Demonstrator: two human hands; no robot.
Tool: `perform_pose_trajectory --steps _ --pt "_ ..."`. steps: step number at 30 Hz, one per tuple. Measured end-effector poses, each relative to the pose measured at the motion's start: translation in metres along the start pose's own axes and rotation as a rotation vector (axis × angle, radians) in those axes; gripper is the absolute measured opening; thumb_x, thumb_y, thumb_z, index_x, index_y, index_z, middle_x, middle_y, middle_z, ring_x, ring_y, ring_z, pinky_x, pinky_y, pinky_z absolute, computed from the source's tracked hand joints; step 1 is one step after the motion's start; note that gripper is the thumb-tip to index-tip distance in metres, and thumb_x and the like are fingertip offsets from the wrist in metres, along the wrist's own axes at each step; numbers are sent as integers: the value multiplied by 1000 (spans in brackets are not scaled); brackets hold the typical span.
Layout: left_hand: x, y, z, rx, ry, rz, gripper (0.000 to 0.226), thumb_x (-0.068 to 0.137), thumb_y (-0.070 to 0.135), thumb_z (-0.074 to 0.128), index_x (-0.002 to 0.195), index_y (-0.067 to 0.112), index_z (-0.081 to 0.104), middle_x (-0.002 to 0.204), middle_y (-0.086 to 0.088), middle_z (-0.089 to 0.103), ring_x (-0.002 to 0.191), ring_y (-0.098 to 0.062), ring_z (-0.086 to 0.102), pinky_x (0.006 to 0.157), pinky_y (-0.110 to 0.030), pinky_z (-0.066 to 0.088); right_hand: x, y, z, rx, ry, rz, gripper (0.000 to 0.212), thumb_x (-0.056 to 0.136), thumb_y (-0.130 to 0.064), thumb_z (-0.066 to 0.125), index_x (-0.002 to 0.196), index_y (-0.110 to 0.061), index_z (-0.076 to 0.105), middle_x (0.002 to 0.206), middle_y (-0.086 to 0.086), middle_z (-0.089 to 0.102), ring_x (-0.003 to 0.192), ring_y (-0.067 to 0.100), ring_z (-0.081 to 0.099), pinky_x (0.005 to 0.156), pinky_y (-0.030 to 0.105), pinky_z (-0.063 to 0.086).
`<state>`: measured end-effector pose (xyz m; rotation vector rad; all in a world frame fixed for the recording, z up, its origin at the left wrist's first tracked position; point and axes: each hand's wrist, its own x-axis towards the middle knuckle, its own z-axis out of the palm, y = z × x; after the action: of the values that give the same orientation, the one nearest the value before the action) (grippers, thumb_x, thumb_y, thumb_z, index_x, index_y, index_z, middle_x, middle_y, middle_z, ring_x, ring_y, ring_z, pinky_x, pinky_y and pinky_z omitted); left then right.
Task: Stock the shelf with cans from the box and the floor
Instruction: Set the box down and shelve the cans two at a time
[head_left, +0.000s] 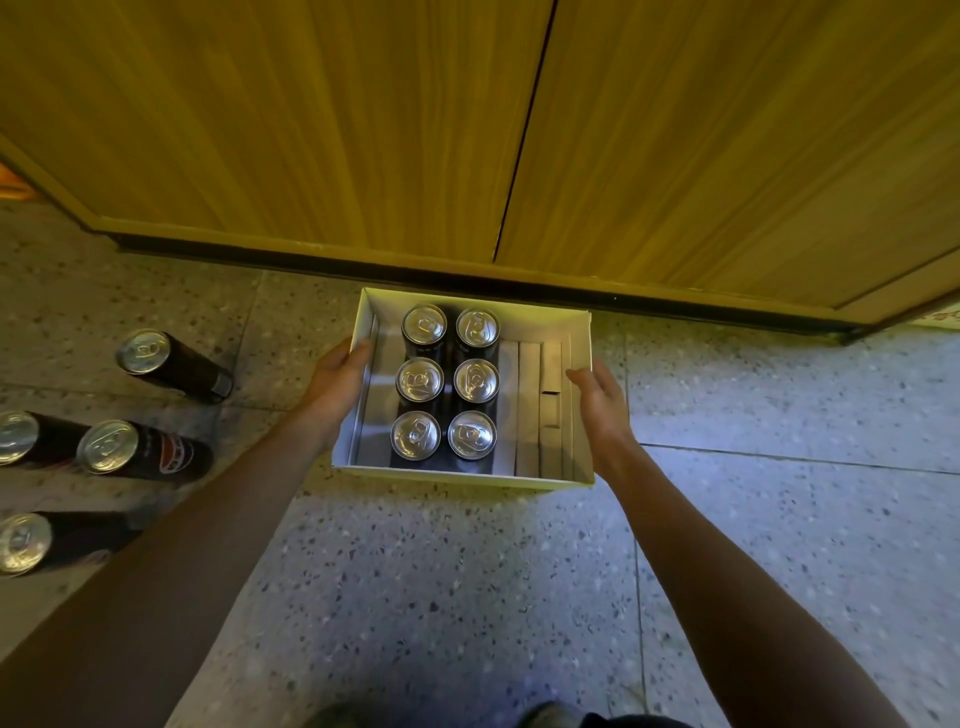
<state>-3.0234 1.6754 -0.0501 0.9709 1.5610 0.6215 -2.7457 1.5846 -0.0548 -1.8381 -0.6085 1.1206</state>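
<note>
Left hand (337, 384) clasps the white box (579, 405) by its 9 o'clock wall, thumb hooked over the rim; right hand (602, 405) is pressed to the 3 o'clock wall, fingers curled on it. Inside, six cans (444, 382) stand upright, two by three, left of centre. Box sits on the terrazzo floor (415, 597), cabinet doors (363, 130) at 12 o'clock. Four floor cans (130, 447) stand at 9 o'clock, well apart from the box.

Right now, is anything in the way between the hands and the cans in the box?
No. The box is open-topped, and the left hand and right hand are at its sides. Nothing covers the six cans.
</note>
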Motion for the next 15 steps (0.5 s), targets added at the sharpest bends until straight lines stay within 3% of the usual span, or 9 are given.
perform_pose_trajectory --steps 2,4,7,10,12,15 --pt "-3 1 -1 14 -14 16 31 101 45 43 126 33 58 107 14 54 99 -6 48 85 -26 33 -1 0 -1 -15 -2 -23 23 100 -27 49 116 -39 61 104 -19 62 99 0 54 74 23 42" --pt "-10 3 -3 20 -20 47 17 102 44 42 99 39 58 94 23 53 86 4 48 72 -19 34 -5 -3 -1 -61 7 -57 23 101 -29 50 121 -31 61 106 -12 64 103 10 58 78 27 46" --pt "-24 8 -10 46 -7 178 21 102 37 45 85 42 56 88 25 53 76 16 51 67 -12 36 -13 -7 1 -188 84 -171 43 99 -36 56 138 -20 51 129 -1 61 119 18 56 84 24 49" --pt "-41 9 -22 176 6 391 13 101 33 50 103 34 63 96 13 62 82 22 55 68 0 39 -35 -12 3 -366 182 -376 65 94 -46 60 148 -18 39 149 2 46 135 18 43 106 34 41" --pt "-56 6 -28 271 8 506 33 97 39 57 124 22 60 115 9 62 101 15 55 80 -5 41 -54 -12 6 -458 162 -515 70 92 -53 58 149 -19 37 152 -1 40 139 13 38 108 25 34" --pt "-83 -1 -25 360 -20 647 50 88 52 64 129 25 55 124 13 55 111 12 51 84 -5 41 -82 -8 16 -499 83 -542 77 88 -66 56 148 -22 38 149 -5 43 135 9 41 105 24 37"
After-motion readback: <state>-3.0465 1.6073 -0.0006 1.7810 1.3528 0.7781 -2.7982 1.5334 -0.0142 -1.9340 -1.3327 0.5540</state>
